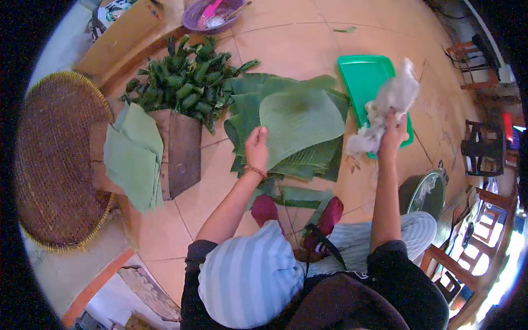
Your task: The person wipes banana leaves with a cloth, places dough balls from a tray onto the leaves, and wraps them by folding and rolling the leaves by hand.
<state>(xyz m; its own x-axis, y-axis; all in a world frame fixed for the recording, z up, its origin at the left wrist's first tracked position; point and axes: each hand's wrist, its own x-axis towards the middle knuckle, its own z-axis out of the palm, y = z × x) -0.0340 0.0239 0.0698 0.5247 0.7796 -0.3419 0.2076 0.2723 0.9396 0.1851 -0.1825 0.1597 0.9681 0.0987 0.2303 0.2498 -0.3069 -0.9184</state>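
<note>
Two bare hands reach forward over the tiled floor (275,47), both your arms stretched out from dark sleeves. Your left hand (256,151) is raised at the near left edge of the pale leaf piece (301,118), thumb up along its surface. Your grip there is narrow, pinching that edge between thumb and fingers. The leaf piece lies over the leaf stack (247,104), inside the stack's outer edges; it is thin, rounded at the far end and finely ribbed, duller than the green sheets beneath.

Your right forearm runs almost straight ahead, and your right hand (391,137) is closed around the white cloth (402,93), above the right edge of the green tray (357,71). The cloth is soft, bunched and slightly blurred; one end reaches past the tray's far right corner, the other hangs across its near left side. The tray is smooth, shiny and rectangular.

Left of the stack, folded dark leaf bundles (190,82) sit in a heap behind the wooden block (186,154). Flat matte leaf sheets (132,154) drape over the block's left part, beside the round woven tray (60,159) with its yellowish rim.
</note>
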